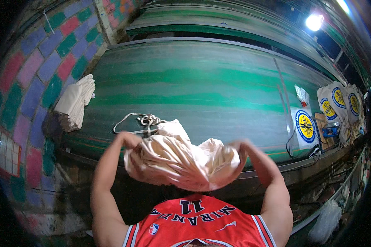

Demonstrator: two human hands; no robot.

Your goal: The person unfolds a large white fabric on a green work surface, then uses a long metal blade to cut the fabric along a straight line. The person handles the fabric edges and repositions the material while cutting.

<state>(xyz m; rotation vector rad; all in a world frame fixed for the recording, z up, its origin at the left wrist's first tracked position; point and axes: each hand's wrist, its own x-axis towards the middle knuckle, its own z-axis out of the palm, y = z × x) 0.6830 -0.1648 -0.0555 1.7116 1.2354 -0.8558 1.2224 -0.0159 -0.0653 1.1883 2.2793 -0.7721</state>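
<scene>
I see my left hand (130, 142) and right hand (238, 149) each clenched on one side of a bunched cream cloth bag (181, 162), held just above the near edge of the green desk (202, 86).

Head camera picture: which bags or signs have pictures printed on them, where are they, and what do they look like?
Printed cloth bags: standing in a row at the table's far right end; cream with round blue-and-yellow emblems.
Flat printed bag: lying on the green table beside them; white, same round blue-and-yellow emblem.
Grid sheet: on the tiled floor at far left; pale rectangle with reddish lines.
Plain cloth bundle: held by the left hand and right hand; cream, no print visible.
</scene>
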